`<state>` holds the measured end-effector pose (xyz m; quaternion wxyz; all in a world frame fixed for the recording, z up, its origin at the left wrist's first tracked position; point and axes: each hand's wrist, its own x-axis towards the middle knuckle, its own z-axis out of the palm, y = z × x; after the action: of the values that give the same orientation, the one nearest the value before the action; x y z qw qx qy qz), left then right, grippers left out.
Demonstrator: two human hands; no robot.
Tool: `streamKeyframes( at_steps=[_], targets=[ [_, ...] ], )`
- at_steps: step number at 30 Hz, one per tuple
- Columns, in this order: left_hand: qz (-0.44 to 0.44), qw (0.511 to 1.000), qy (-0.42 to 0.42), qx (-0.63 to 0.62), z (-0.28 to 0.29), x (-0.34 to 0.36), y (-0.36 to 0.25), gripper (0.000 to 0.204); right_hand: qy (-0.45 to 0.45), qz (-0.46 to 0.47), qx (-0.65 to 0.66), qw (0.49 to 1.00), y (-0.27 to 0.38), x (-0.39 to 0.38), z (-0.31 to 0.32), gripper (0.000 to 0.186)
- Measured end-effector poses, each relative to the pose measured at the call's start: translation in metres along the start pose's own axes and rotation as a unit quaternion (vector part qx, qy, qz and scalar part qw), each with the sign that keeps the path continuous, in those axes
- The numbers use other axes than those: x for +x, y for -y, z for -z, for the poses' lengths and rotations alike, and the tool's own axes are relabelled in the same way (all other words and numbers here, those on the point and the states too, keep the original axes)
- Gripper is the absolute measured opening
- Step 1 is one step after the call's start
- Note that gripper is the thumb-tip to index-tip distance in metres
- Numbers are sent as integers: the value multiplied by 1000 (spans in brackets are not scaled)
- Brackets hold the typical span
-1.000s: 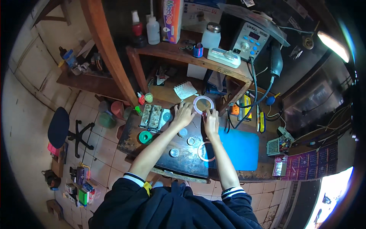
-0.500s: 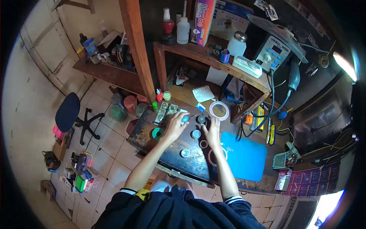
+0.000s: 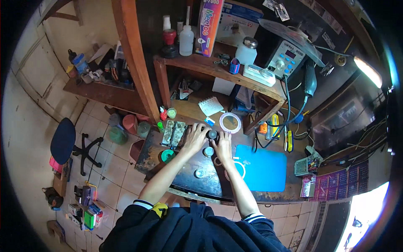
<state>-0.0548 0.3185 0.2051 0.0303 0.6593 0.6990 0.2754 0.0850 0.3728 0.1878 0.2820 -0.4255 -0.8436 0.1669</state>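
A small dark round container [image 3: 213, 134] with a greyish top stands on the dark workbench [image 3: 180, 174], between my two hands. My left hand [image 3: 195, 138] reaches in from its left, fingers bent against its side. My right hand [image 3: 223, 147] closes in from the other side, with the thumb at the container's near edge. Whatever lies beneath my left palm is hidden. Just nearer to me sits a small round jar [image 3: 208, 151], and another small clear jar [image 3: 200, 172] is closer to the bench's front. A thin ring [image 3: 217, 161] lies beside my right wrist.
A blue mat [image 3: 262, 168] covers the bench at right. A white-rimmed disc [image 3: 230, 122] lies behind my hands. At left are a metal holder plate [image 3: 174, 133] and a green spool [image 3: 167, 156]. A wooden shelf [image 3: 201, 63] with bottles and a soldering station [image 3: 286, 56] rises behind.
My left hand has moved right to the dark container, and the light-blue piece at its fingers no longer shows. My right hand has drawn in closer. The whole view has shifted.
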Motion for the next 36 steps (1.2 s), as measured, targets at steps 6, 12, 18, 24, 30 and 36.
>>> streamKeyframes(
  at_steps=[6, 12, 18, 24, 30, 36],
  targets=[
    [-7, 999, 26, -34, -5, 4, 8, 44, 15, -2, -12, 1000, -2, 0, -2, 44],
    [-36, 995, 16, -88, 10, 14, 6, 43, -13, 25, 54, 998, 7, 8, 13, 43],
    [-27, 975, -22, -217, 18, 56, 16, 40, -46, 51, 40, 997, 13, 55, 32, 42],
    [22, 964, -24, -266, -35, 78, 45, 42, -36, 44, 6, 998, -14, 84, -6, 40],
    [33, 973, -15, -226, -47, 88, 61, 38, -40, -3, -64, 997, -26, 86, -27, 45],
    [75, 986, -79, -130, -37, 91, 72, 42, -49, -29, -66, 996, -26, 79, -29, 48]
  ],
)
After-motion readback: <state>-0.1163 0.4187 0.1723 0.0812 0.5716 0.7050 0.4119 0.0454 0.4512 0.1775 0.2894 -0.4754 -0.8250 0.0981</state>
